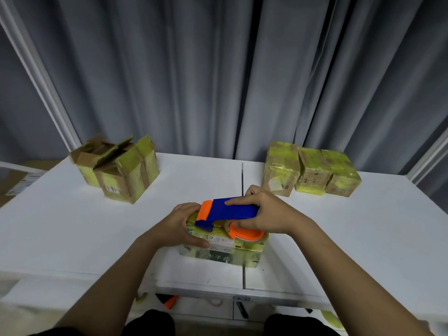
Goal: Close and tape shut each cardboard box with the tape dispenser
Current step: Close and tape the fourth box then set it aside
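A small cardboard box (225, 251) covered in yellow-green tape sits near the front edge of the white table. My left hand (180, 224) grips its left end, thumb along the front side. My right hand (264, 214) holds the blue and orange tape dispenser (228, 212) by its blue handle and presses it onto the box's top; the orange roll hub sits at the box's right end. At the back left stand open boxes (118, 170) with flaps up. At the back right is a row of three closed, taped boxes (312, 170).
The white table (72, 226) has a seam (243, 175) running front to back through its middle. Grey curtains hang behind it. Below the front edge, a shelf holds an orange tool (171, 302) and small items. More cardboard (14, 180) lies off the table's left side.
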